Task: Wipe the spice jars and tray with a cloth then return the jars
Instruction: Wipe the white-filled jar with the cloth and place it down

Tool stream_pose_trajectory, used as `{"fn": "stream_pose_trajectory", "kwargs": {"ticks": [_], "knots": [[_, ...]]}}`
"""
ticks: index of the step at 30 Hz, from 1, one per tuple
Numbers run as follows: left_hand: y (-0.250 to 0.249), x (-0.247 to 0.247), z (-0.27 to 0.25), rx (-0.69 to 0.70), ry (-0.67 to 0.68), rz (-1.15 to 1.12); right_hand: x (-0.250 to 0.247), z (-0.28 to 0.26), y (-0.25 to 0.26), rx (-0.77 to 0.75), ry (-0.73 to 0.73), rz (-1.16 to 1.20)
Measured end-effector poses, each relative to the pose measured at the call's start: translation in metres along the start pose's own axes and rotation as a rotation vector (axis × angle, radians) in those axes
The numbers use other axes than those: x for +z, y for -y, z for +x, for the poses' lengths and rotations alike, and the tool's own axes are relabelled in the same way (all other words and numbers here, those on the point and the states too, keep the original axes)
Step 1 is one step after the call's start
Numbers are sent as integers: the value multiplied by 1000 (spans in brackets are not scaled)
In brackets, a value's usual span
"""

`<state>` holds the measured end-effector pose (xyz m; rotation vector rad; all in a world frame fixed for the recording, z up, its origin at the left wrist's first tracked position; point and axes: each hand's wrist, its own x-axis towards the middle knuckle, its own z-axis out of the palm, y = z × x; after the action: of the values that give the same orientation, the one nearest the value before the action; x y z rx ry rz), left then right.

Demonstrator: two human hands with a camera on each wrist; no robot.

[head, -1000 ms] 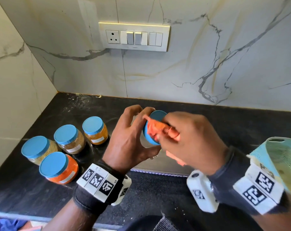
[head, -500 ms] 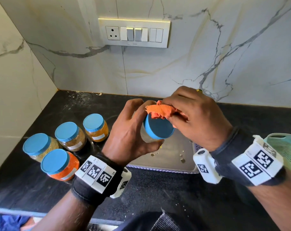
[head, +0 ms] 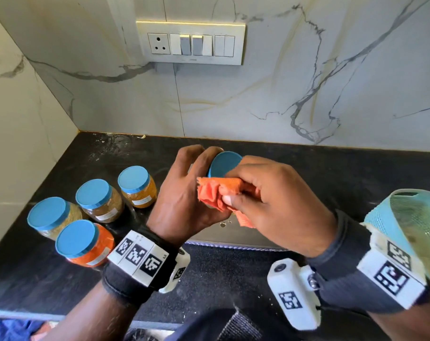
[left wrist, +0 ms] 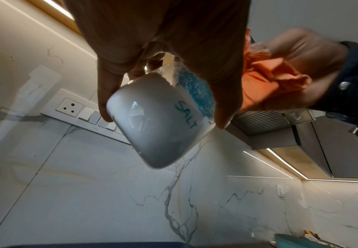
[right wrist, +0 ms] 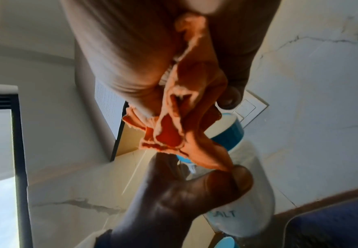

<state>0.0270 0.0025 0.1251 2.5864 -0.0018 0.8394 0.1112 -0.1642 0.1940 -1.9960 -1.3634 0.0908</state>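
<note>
Moved: cloth (head: pixel 215 194) has dropped from the top of the blue lid (head: pixel 225 163) to the jar's side since half a second ago.
Meaning: lid likely done; this looks like the body's turn.
Left hand (head: pixel 184 193): wrapped round the salt jar (left wrist: pixel 158 120), held tilted above the counter.
Right hand (head: pixel 270 205): pinching the bunched cloth against the jar.
Waiting: four jars (head: pixel 98 198) stand on the counter (head: pixel 307 168) at left, off the tray.
Tray (head: pixel 233 238): mostly hidden beneath both hands.
Nearby: basket (head: pixel 405 217) at right; nothing blocks the wiping.

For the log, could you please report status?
Left hand grips white blue-lidded salt jar. Right hand rubs crumpled orange cloth on it. Nothing obstructing.
</note>
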Motion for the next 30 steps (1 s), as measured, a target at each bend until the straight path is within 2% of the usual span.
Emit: {"fn": "stream_pose_trajectory", "kwargs": {"ticks": [2, 5, 7, 10, 13, 17, 21, 23, 26, 28, 30], "knots": [[-1, 3, 0, 32, 6, 24, 0, 10, 0, 6, -88, 20], [-2, 3, 1, -57, -7, -26, -3, 23, -6, 23, -180, -16], [1, 0, 1, -67, -7, -24, -1, 25, -5, -8, -157, -28], [6, -6, 0, -26, -17, -33, 1, 12, -1, -95, 2, -45], [5, -9, -5, -83, -42, -69, -6, -4, -14, -101, 98, -182], [-2, 1, -12, -83, -19, -26, -17, 11, -39, 8, -36, -239], [-10, 7, -10, -70, -4, -62, -5, 28, -23, -52, -157, -182], [-11, 5, -9, -66, -14, -64, 0, 21, -12, -114, -140, -147], [-8, -1, -9, -108, -38, -118, -2, -2, -14, -209, -29, -129], [-9, -2, -8, -114, -41, -115, -10, -9, -26, -188, -28, -134], [-12, 1, -6, -104, -29, -110, -17, 1, -35, -122, -95, -141]]}}
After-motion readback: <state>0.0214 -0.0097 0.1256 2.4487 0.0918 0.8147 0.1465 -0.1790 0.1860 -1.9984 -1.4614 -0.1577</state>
